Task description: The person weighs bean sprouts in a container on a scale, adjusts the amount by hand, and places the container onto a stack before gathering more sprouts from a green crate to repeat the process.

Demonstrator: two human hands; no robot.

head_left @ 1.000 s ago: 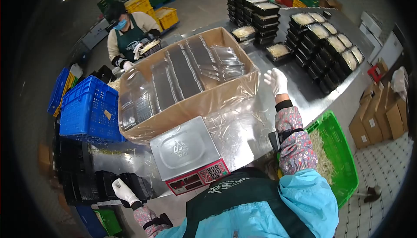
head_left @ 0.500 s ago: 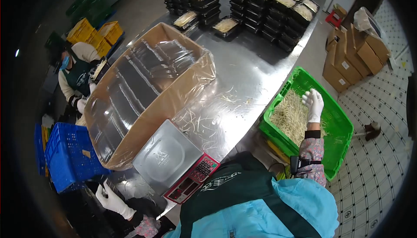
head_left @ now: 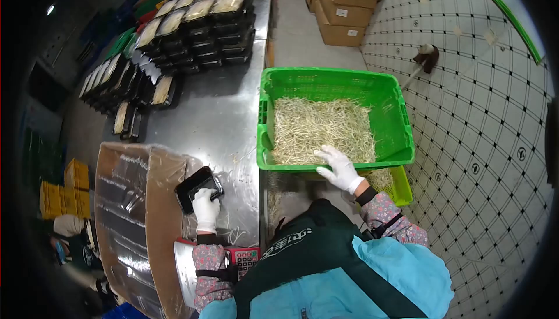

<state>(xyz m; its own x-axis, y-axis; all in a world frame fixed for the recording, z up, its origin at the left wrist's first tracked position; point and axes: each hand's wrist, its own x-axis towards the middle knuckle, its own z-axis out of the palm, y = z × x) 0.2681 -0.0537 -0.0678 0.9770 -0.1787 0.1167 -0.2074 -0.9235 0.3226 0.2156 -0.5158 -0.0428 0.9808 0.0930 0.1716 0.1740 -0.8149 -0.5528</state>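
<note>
My left hand (head_left: 206, 209), in a white glove, grips a black plastic tray (head_left: 189, 188) by its near side, above the steel table beside the carton. The tray tilts and shows a dark interior. My right hand (head_left: 340, 170), gloved as well, is at the near rim of a green crate (head_left: 390, 80), its fingers apart and its fingertips over the bean sprouts (head_left: 320, 127). Pale, thin sprouts cover much of the crate's floor. Under my left forearm is a scale with a red keypad (head_left: 244, 257), its silver plate (head_left: 185, 269) partly hidden.
A carton (head_left: 165, 226) of stacked black trays stands left on the steel table (head_left: 230, 100). Filled trays (head_left: 201, 10) are piled at the far end. Brown boxes (head_left: 343, 19) stand on the floor beyond the crate. A co-worker (head_left: 75, 246) is at lower left.
My view has swung right toward the green crate. My left hand has come over the table with a black tray. My right hand has drawn back to the crate's near rim.
</note>
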